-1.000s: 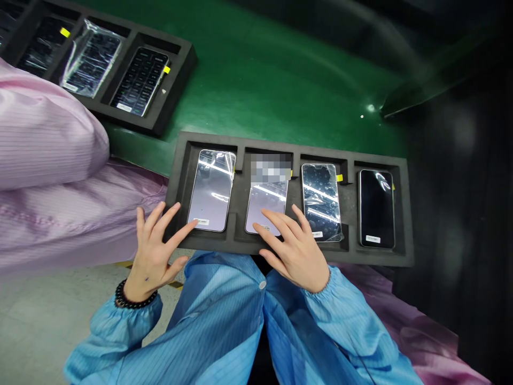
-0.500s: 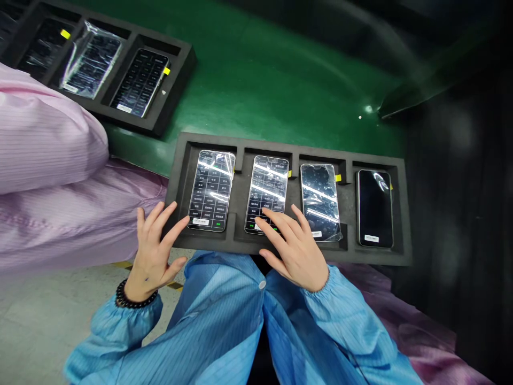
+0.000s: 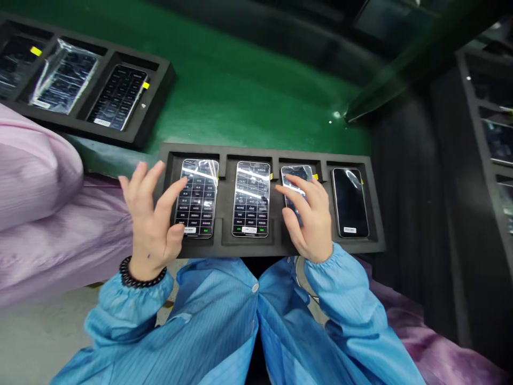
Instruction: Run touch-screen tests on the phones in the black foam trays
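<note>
Green counter spans the upper middle of the frame; across the centre lies a dark foam tray, four smartphones in its compartments; the left hand is spread open, index fingertip at the edge of the leftmost smartphone, whose screen shows a button grid; the right hand, loosely curved and gripping nothing, hangs over the third smartphone and hides much of it; light single-fingertip taps, other fingers lifted clear, would suit such close-set buttons; whether either hand makes contact cannot be told; the grid's lettering is too small to read, and another foam tray at upper left is cut off.
</note>
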`<state>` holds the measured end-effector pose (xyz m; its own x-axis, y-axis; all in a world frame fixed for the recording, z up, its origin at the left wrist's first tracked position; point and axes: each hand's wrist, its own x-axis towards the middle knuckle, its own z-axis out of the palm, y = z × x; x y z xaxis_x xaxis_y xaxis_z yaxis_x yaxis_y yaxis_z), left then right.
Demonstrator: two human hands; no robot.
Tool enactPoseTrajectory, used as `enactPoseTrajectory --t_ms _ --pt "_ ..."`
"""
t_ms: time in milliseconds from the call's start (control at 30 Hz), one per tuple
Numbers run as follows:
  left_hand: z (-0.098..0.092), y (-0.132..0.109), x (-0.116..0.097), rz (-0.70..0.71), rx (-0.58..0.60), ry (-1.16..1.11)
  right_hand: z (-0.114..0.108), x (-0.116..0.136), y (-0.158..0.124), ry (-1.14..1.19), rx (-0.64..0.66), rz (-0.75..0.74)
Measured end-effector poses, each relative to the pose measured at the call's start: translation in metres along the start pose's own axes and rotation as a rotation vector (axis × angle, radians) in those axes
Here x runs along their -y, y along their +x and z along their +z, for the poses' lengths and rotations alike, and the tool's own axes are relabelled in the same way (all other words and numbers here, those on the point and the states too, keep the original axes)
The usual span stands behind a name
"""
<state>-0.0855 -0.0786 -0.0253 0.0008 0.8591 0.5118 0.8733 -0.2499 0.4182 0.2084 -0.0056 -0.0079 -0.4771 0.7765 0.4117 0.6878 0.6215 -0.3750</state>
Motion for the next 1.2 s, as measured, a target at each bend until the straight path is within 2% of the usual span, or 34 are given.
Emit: enactPoseTrajectory --t_ms 133,300,533,767,933,1200 --pt "0.018 -0.006 0.006 -0.074 0.083 -0.036 0.014 -0.002 -0.007 -0.038 -0.025 -0.026" --pt "0.029 -0.020 0.015 -0.088 0.064 -0.023 0.016 0.002 -0.012 -0.100 -0.021 -0.048" --pt "0.023 -0.014 0.012 -0.104 0.050 -0.090 0.013 0.001 -0.009 -0.097 -0.050 -0.064" --pt "0.024 -0.012 0.012 -0.096 0.071 -0.041 0.015 -0.001 -0.006 -0.160 0.059 -0.051" --pt "0.021 -0.013 0.011 -0.091 0.171 0.044 0.016 0.000 -0.006 -0.169 0.104 -0.040" --pt "0.022 -0.013 0.012 -0.042 0.213 0.064 0.019 0.000 -0.005 -0.174 0.179 -0.026"
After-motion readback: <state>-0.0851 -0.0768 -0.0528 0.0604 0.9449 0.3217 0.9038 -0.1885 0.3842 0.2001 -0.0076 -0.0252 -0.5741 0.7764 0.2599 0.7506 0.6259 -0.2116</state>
